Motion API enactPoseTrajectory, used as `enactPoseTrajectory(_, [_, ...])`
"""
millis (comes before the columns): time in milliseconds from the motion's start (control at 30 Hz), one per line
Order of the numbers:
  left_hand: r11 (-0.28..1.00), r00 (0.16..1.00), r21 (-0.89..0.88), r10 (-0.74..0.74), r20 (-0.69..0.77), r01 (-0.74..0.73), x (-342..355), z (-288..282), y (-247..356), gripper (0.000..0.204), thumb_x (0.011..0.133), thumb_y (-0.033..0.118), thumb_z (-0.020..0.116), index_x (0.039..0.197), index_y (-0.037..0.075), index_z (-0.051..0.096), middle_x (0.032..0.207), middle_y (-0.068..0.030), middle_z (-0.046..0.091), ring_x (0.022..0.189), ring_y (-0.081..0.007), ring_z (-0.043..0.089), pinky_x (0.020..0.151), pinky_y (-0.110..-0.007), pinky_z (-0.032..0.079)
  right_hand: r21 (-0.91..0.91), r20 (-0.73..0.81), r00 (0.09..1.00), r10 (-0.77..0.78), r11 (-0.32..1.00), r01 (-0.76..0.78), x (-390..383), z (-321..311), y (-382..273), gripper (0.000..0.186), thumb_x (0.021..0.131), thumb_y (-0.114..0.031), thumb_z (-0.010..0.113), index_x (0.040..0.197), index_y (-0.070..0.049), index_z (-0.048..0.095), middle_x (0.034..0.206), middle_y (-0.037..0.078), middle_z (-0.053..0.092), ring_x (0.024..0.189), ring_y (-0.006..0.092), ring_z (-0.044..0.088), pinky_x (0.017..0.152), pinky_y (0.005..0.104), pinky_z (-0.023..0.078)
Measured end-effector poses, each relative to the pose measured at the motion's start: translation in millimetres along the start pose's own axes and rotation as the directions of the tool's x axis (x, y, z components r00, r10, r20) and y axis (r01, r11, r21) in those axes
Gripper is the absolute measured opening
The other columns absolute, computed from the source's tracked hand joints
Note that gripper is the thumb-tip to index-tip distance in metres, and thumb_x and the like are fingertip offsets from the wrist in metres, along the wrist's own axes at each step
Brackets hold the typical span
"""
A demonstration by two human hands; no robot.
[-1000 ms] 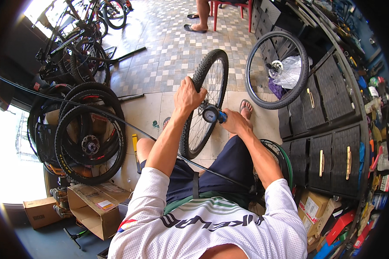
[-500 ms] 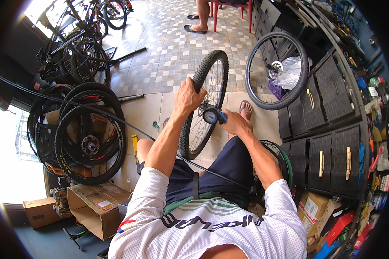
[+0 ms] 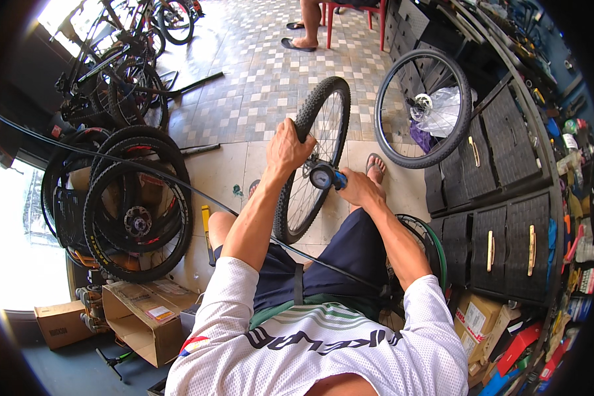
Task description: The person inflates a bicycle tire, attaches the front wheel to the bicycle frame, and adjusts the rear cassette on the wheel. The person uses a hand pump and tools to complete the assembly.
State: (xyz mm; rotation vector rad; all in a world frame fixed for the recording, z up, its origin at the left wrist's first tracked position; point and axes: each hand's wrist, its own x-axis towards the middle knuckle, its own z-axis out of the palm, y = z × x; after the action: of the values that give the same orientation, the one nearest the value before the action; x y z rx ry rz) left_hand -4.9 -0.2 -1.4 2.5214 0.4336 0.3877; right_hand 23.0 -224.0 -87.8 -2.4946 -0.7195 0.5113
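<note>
A bicycle wheel with a knobbly black tyre stands upright, slightly tilted, on the floor between my legs. My left hand is closed over the left side of its tyre, fingers wrapped toward the rim. In my right hand is a blue-handled tyre inflator with a round black dial gauge. The gauge sits in front of the spokes, close to the hub. Whether the inflator's end is on the valve is hidden from me. A long black hose crosses over my left thigh toward my right leg.
Another wheel leans by black drawers on the right. Several wheels are stacked at left, with bicycles behind. Cardboard boxes lie lower left. Beyond, a person's leg shows beside a red chair.
</note>
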Motion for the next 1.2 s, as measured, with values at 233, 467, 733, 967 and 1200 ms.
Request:
enactPoseTrajectory(233, [1.000,1.000,0.017,-0.015,-0.013,0.015,-1.7,0.1,-0.8,0.048,0.082,0.038,0.065,0.104,-0.002,0.051,0.101,-0.0280,0.064,0.093,-0.0475,0.066,0.084,-0.054,0.051,0.020,-0.007,1.000,-0.008,1.000,0.009,-0.3,-0.2,-2.0,0.036,0.083,-0.029,0.071,0.107,-0.003,0.066,0.102,0.026,0.072,0.100,0.0443,0.069,0.086,0.0502,0.054])
enactPoseTrajectory(467, [1.000,1.000,0.014,-0.015,-0.020,0.015,-2.6,-0.1,0.6,0.049,0.082,0.039,0.065,0.105,-0.002,0.051,0.102,-0.0284,0.064,0.092,-0.0484,0.066,0.083,-0.055,0.051,0.002,0.011,1.000,0.014,1.000,-0.014,-2.4,-2.8,-6.1,0.035,0.084,-0.030,0.069,0.107,-0.004,0.066,0.098,0.026,0.073,0.098,0.0451,0.069,0.085,0.0521,0.055])
enactPoseTrajectory(733, [1.000,1.000,0.019,-0.007,-0.026,0.007,-3.5,0.3,4.8,0.047,0.082,0.037,0.065,0.104,-0.002,0.051,0.100,-0.0283,0.064,0.091,-0.0487,0.066,0.083,-0.056,0.051,-0.006,0.010,1.000,0.015,1.000,-0.015,-0.6,0.1,-0.9,0.037,0.084,-0.031,0.069,0.108,-0.005,0.065,0.098,0.027,0.072,0.097,0.0462,0.069,0.086,0.0528,0.055])
enactPoseTrajectory(967, [1.000,0.999,0.025,0.018,-0.048,-0.017,-1.8,2.6,4.5,0.047,0.082,0.036,0.066,0.103,-0.002,0.051,0.099,-0.0282,0.064,0.091,-0.0475,0.066,0.083,-0.055,0.051,0.021,-0.037,0.999,-0.032,0.999,0.033,-0.1,1.4,5.5,0.038,0.081,-0.027,0.069,0.112,-0.005,0.065,0.100,0.026,0.072,0.100,0.0451,0.068,0.087,0.0501,0.053])
enactPoseTrajectory(1200, [1.000,0.999,0.029,0.009,-0.053,-0.008,-2.0,3.4,3.5,0.046,0.081,0.036,0.065,0.102,-0.003,0.052,0.099,-0.0285,0.064,0.093,-0.0473,0.066,0.083,-0.055,0.051,0.029,-0.008,1.000,-0.006,1.000,0.007,-3.7,-3.4,-0.8,0.039,0.081,-0.028,0.069,0.112,-0.005,0.066,0.101,0.025,0.073,0.102,0.0435,0.068,0.088,0.0488,0.053])
